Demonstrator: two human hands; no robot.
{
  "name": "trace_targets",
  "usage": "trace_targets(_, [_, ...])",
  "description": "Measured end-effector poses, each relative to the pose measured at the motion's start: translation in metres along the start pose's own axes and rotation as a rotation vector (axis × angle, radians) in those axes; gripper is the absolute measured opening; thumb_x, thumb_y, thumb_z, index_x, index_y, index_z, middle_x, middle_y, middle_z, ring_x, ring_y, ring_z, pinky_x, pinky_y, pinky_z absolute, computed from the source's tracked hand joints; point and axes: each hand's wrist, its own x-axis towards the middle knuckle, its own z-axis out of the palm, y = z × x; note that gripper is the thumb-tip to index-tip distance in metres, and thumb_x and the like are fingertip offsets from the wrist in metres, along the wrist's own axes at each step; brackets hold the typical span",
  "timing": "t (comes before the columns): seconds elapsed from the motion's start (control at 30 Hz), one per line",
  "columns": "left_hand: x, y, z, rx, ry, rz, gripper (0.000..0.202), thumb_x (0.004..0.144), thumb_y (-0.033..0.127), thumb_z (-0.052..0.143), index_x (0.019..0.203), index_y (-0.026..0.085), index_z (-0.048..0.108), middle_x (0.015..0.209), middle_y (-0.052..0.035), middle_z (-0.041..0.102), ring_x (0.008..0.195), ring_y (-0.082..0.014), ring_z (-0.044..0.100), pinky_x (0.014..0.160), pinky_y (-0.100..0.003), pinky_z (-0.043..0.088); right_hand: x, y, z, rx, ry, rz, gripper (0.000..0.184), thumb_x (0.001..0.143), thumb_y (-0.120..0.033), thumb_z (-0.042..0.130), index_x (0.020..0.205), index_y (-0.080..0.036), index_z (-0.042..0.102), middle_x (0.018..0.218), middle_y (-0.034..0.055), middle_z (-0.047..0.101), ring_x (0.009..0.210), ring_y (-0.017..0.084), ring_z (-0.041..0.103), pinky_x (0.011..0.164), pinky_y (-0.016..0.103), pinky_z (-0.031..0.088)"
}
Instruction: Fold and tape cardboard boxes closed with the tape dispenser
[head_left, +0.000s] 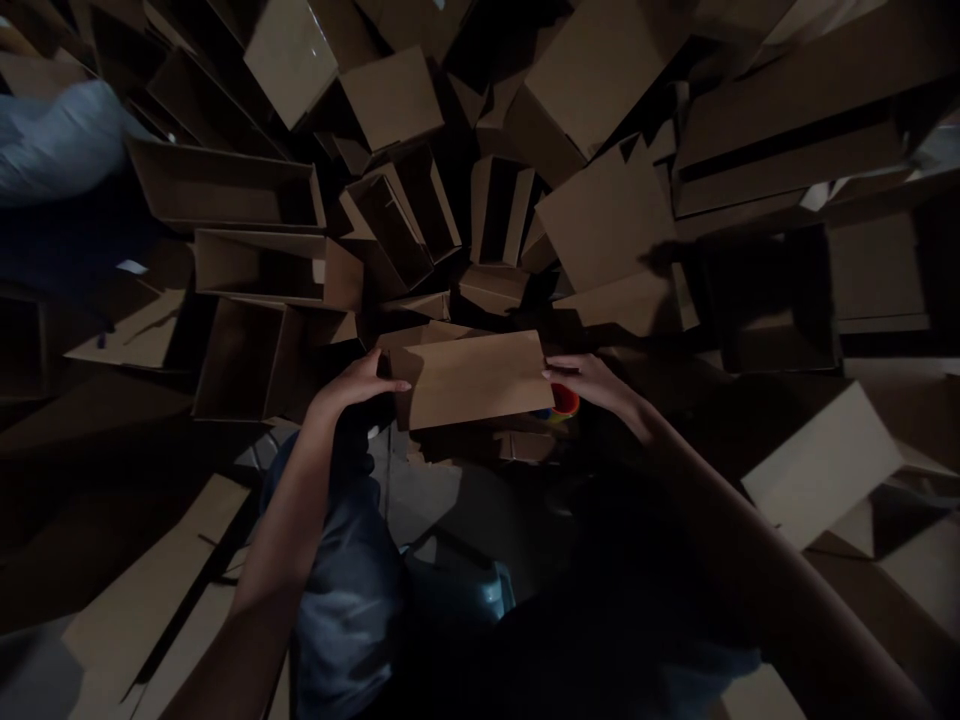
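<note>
A flat brown cardboard box sits in front of me, held between both hands. My left hand presses against its left edge with the fingers curled along it. My right hand grips the right edge, fingers closed over the rim. Just under the right hand a small red and orange object shows, partly hidden by the box. My legs in grey trousers are below the box.
Several open and folded cardboard boxes are piled all round, ahead and to both sides. Flat cardboard sheets lie at the lower left. Another person's pale sleeve is at the far left. The scene is dim.
</note>
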Motion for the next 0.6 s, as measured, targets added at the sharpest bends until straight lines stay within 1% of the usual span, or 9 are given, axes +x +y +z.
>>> trace_targets(0.07, [-0.003, 0.004, -0.002, -0.013, -0.05, -0.111, 0.071, 0.065, 0.056, 0.078, 0.122, 0.017, 0.06, 0.123, -0.0153, 0.069, 0.111, -0.0313, 0.065, 0.08, -0.034, 0.053, 0.002, 0.003, 0.005, 0.094, 0.021, 0.029, 0.031, 0.081, -0.037, 0.069, 0.104, -0.018, 0.077, 0.11, 0.0082, 0.077, 0.11, 0.033, 0.069, 0.102, 0.049, 0.051])
trace_targets(0.13, [-0.005, 0.008, -0.003, 0.002, -0.122, -0.17, 0.057, 0.062, 0.061, 0.077, 0.096, 0.016, 0.066, 0.1, -0.012, 0.073, 0.093, -0.0293, 0.069, 0.066, -0.03, 0.05, 0.003, 0.006, 0.011, 0.181, 0.045, 0.038, 0.034, 0.08, -0.044, 0.069, 0.101, -0.018, 0.077, 0.109, 0.0088, 0.077, 0.111, 0.035, 0.068, 0.102, 0.051, 0.05])
trace_targets(0.2, [-0.006, 0.01, -0.004, 0.039, -0.152, -0.146, 0.049, 0.064, 0.065, 0.073, 0.074, 0.018, 0.062, 0.078, -0.0071, 0.07, 0.076, -0.0246, 0.066, 0.058, -0.028, 0.043, 0.004, 0.006, 0.016, 0.269, 0.055, 0.017, 0.036, 0.081, -0.049, 0.068, 0.099, -0.02, 0.076, 0.113, 0.0082, 0.075, 0.115, 0.034, 0.066, 0.107, 0.052, 0.046])
trace_targets(0.27, [-0.006, 0.011, -0.003, 0.069, -0.116, -0.097, 0.048, 0.068, 0.066, 0.068, 0.061, 0.02, 0.055, 0.063, -0.0029, 0.061, 0.064, -0.02, 0.06, 0.054, -0.027, 0.037, 0.005, 0.007, 0.02, 0.376, 0.034, -0.004, 0.039, 0.081, -0.055, 0.067, 0.102, -0.023, 0.074, 0.12, 0.0072, 0.073, 0.121, 0.033, 0.063, 0.11, 0.052, 0.043])
trace_targets(0.33, [-0.006, 0.011, -0.003, 0.078, -0.072, -0.07, 0.05, 0.069, 0.066, 0.067, 0.056, 0.021, 0.051, 0.056, -0.0005, 0.054, 0.057, -0.0174, 0.054, 0.052, -0.027, 0.032, 0.006, 0.007, 0.022, 0.458, 0.0, 0.018, 0.047, 0.083, -0.064, 0.061, 0.107, -0.026, 0.072, 0.127, 0.007, 0.069, 0.124, 0.032, 0.061, 0.11, 0.053, 0.043])
trace_targets(0.43, [-0.005, 0.011, -0.002, 0.068, -0.057, -0.042, 0.05, 0.068, 0.065, 0.068, 0.053, 0.022, 0.047, 0.053, 0.0011, 0.048, 0.053, -0.0154, 0.049, 0.05, -0.027, 0.028, 0.008, 0.008, 0.022, 0.488, 0.003, 0.182, 0.059, 0.086, -0.075, 0.048, 0.116, -0.029, 0.069, 0.137, 0.0081, 0.063, 0.13, 0.034, 0.056, 0.11, 0.057, 0.042])
trace_targets(0.5, [-0.004, 0.011, -0.001, 0.074, -0.052, -0.028, 0.05, 0.068, 0.064, 0.068, 0.053, 0.022, 0.045, 0.052, 0.002, 0.045, 0.051, -0.0144, 0.046, 0.049, -0.026, 0.026, 0.01, 0.009, 0.024, 0.49, 0.029, 0.298, 0.064, 0.087, -0.078, 0.04, 0.12, -0.03, 0.066, 0.143, 0.0078, 0.059, 0.134, 0.034, 0.052, 0.112, 0.057, 0.04])
trace_targets(0.6, [-0.004, 0.011, -0.001, 0.083, -0.031, -0.007, 0.049, 0.068, 0.062, 0.069, 0.053, 0.022, 0.046, 0.051, 0.0027, 0.042, 0.05, -0.0139, 0.043, 0.049, -0.026, 0.025, 0.011, 0.01, 0.028, 0.565, -0.004, 0.356, 0.067, 0.088, -0.079, 0.035, 0.124, -0.03, 0.064, 0.141, 0.008, 0.06, 0.133, 0.032, 0.053, 0.112, 0.053, 0.041])
